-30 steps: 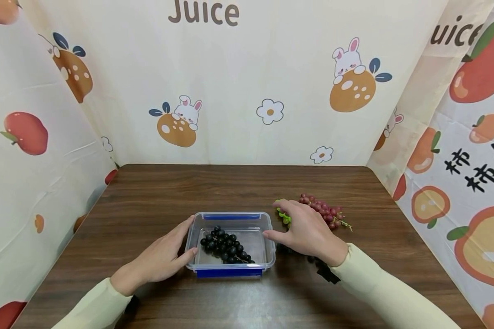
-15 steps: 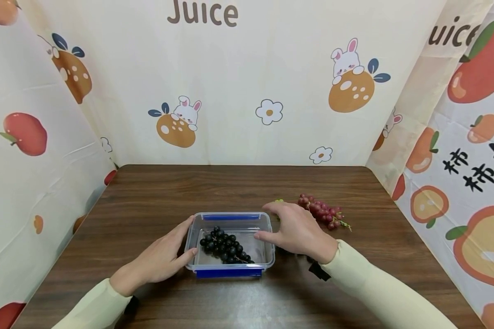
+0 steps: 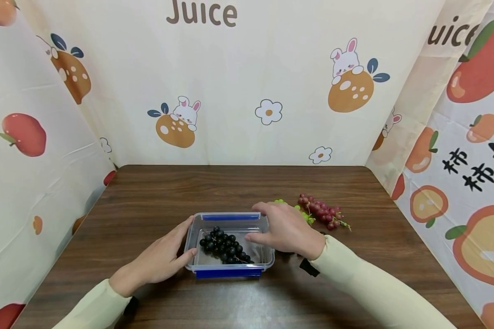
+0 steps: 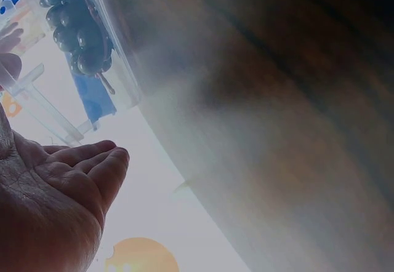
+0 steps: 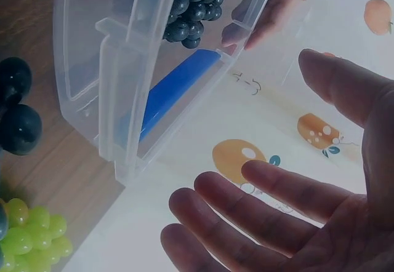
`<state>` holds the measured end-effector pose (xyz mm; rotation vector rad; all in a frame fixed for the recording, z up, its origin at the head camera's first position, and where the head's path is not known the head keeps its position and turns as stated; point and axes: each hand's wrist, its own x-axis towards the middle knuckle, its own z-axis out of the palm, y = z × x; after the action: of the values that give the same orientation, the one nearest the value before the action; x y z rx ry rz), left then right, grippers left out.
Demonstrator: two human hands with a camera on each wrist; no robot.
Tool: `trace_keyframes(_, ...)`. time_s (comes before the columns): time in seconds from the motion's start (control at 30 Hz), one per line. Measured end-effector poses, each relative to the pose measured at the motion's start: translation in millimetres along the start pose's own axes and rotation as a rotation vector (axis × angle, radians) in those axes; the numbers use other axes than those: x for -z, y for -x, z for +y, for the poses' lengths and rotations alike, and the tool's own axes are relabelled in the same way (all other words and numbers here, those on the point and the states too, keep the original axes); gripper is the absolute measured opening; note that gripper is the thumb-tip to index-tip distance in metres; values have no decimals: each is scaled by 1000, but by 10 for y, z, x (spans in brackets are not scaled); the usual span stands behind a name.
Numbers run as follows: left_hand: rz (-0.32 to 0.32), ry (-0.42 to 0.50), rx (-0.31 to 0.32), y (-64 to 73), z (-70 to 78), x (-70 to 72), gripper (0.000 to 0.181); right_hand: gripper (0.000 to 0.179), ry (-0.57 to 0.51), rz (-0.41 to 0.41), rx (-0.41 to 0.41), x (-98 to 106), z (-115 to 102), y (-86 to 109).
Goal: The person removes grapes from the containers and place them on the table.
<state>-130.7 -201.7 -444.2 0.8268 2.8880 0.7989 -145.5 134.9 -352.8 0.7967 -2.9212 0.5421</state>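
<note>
A clear plastic container (image 3: 230, 270) with blue clips stands on the table without a lid, a bunch of black grapes (image 3: 224, 246) inside it. My left hand (image 3: 158, 258) rests at its left end, straight fingers along the outer wall and thumb tip at the rim; the left wrist view shows these fingers (image 4: 92, 167) extended. Over the right end hovers my right hand (image 3: 286, 228), empty, its fingers spread in the right wrist view. Behind that hand, green grapes (image 3: 306, 215) are partly hidden. More black grapes (image 5: 21, 127) lie outside the container, mostly covered by the right hand in the head view.
A bunch of red grapes (image 3: 321, 211) lies right of the green ones. The brown wooden table (image 3: 169, 192) ends at a back wall covered with a printed fruit cloth (image 3: 230, 68), which also hangs at both sides.
My right hand has moved left from above the grapes to the container's right end, uncovering more of the green grapes. The left hand and the container have stayed put.
</note>
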Motion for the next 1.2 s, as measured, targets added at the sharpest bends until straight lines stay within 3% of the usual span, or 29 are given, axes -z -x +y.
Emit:
trace_keyframes(0.23, 1, -7, 0, 0, 3, 9, 83, 67, -34, -32, -2, -32, -27, -48)
trace_keyframes(0.87, 1, -10, -1, -4, 11, 8, 83, 73, 5, -107, 49, -129, -129, -160)
trace_keyframes(1.2, 6, -5, -12, -5, 21, 17, 83, 76, 27, -181, 8, -193, -178, -225)
